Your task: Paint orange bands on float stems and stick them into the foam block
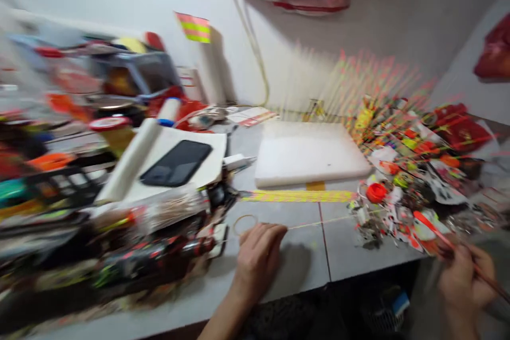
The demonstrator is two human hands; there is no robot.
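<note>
My left hand (261,249) is closed just above the grey table, its fingers round one end of a thin pale rod (319,222) that reaches right toward the clutter. Beside its fingertips lies a tan ring (245,223). At the right edge my right hand (464,279) pinches a slim brush-like tool with an orange-red tip (432,228). A row of yellow sticks (298,196) lies along the front of a white foam block (313,151). Motion blurs the outer parts of the view.
Many thin pink-tipped sticks (370,79) stand at the back right over a pile of small parts and an orange-red cap (376,193). A black phone (177,162) rests on white paper at left, near bags, jars and tools. The table's front edge runs below my left hand.
</note>
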